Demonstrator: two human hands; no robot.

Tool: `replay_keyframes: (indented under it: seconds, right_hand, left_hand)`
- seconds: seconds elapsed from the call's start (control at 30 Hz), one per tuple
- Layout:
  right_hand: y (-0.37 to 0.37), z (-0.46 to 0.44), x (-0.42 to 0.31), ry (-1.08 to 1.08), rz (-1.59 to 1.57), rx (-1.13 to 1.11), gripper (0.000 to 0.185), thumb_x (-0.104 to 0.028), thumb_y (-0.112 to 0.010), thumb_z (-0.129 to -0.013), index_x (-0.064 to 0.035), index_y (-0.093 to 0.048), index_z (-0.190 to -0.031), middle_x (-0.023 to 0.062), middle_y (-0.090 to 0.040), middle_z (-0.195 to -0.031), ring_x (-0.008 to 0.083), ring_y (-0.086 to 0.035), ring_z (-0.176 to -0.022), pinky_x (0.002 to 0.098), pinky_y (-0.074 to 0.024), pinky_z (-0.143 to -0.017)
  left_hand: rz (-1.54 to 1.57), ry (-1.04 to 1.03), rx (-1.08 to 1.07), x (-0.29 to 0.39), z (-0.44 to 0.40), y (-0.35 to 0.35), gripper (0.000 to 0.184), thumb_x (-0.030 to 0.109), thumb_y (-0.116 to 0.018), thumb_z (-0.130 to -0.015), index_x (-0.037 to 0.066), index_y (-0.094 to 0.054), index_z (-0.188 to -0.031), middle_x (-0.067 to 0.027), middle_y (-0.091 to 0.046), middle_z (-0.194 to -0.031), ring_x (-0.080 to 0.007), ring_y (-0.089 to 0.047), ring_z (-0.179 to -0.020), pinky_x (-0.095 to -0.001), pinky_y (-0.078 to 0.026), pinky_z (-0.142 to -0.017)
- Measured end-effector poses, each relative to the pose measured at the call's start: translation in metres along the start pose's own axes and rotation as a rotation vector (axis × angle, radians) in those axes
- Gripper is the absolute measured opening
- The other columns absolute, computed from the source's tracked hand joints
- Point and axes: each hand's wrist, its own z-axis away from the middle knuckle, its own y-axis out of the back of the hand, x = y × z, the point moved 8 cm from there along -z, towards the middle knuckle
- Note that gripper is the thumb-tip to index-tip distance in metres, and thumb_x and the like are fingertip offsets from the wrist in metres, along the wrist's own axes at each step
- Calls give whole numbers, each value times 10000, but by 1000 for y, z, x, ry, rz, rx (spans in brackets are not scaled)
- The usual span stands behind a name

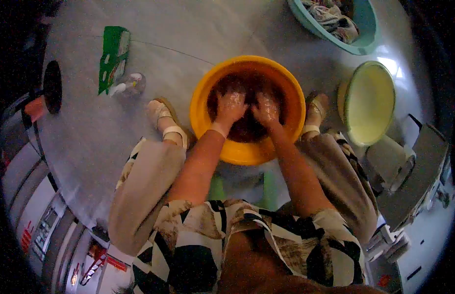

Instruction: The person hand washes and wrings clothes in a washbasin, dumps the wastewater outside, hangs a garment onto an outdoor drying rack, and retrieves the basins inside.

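Note:
An orange-yellow basin (200, 88) stands on the floor between my feet, with dark, reddish-brown contents inside. My left hand (231, 105) reaches into the left part of the basin, wet on its back, its fingers pointing down into the dark contents. Beside it, a short gap away, my right hand (266, 107) is in the right part, also wet. The fingertips of both hands sink out of sight, and what they hold, if anything, is hidden. Whether the dark contents are cloth or liquid is too dim to tell.
A pale yellow-green basin (369, 103) stands to the right. Behind it, a light blue tub (367, 29) holds crumpled cloth (335, 22). On the left floor lie a green packet (113, 59) and a clear plastic item (134, 84). Grey furniture (389, 159) stands at the right.

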Motion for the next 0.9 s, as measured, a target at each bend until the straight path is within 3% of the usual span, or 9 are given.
replay_keyframes:
  seconds: [0.07,0.17,0.23,0.33,0.4,0.47,0.63,0.87,0.9]
  right_hand:
    - [15,27,16,-115,-158,168,681,-261,-582,-781,-86,-284,-1368,263,-303,-1355,414,-291,-1260,467,-230,-1057]
    - [-5,65,23,-186,-445,174,807,-412,-591,-784,-31,-216,-1389,285,-289,-1369,408,-331,-1249,449,-267,-1036]
    - [-43,67,34,-241,-814,125,972,-543,-604,-748,47,-162,-1381,300,-273,-1374,391,-321,-1262,413,-236,-1055]
    - [-46,68,38,-510,-1151,105,880,-506,-588,-788,32,-218,-1377,246,-342,-1356,324,-359,-1248,389,-243,-1055]
    - [-25,73,20,-280,-1498,55,631,-416,-531,-865,14,-380,-1301,142,-472,-1261,231,-471,-1125,349,-352,-972]
    - [-22,67,11,-62,-2103,-153,517,-370,-503,-893,-8,-444,-1257,97,-510,-1212,193,-512,-1054,338,-397,-926]
    - [-14,66,-6,28,-2213,-89,435,-334,-484,-882,-19,-487,-1182,102,-537,-1156,215,-528,-1014,344,-408,-914]
    - [6,48,-30,44,-2023,66,337,-283,-459,-866,-36,-548,-1077,110,-575,-1077,247,-550,-956,352,-423,-896]
    - [4,42,-29,47,-1989,90,325,-275,-455,-864,-38,-556,-1062,111,-580,-1066,251,-553,-948,353,-425,-893]
  left_hand:
    - [104,186,-112,-4,8,11,582,410,-551,-824,174,-390,-1332,-123,-275,-1425,-315,-237,-1311,-626,-279,-957]
    - [55,325,40,12,31,3,575,338,-641,-772,139,-443,-1274,-169,-374,-1348,-349,-363,-1229,-578,-395,-872]
    - [266,287,-14,7,22,-39,524,293,-672,-746,118,-485,-1202,-188,-470,-1228,-364,-453,-1125,-524,-439,-824]
    - [552,161,-9,24,30,-29,366,195,-694,-680,86,-557,-1001,-149,-601,-977,-341,-570,-930,-438,-468,-771]
    - [730,94,-92,43,49,-20,331,179,-693,-653,88,-568,-946,-128,-615,-929,-318,-581,-907,-428,-468,-757]
    - [585,-191,114,87,81,39,311,192,-704,-621,100,-570,-885,-97,-619,-898,-298,-592,-864,-420,-472,-720]
    - [492,-308,308,135,116,98,314,342,-708,-650,83,-579,-772,-100,-625,-762,-298,-610,-702,-382,-488,-623]
    - [308,-59,586,95,103,139,291,377,-628,-732,87,-613,-762,-145,-631,-686,-340,-610,-636,-419,-491,-599]
    - [379,-49,509,93,100,143,294,379,-584,-760,88,-615,-790,-169,-632,-712,-365,-606,-649,-436,-489,-612]
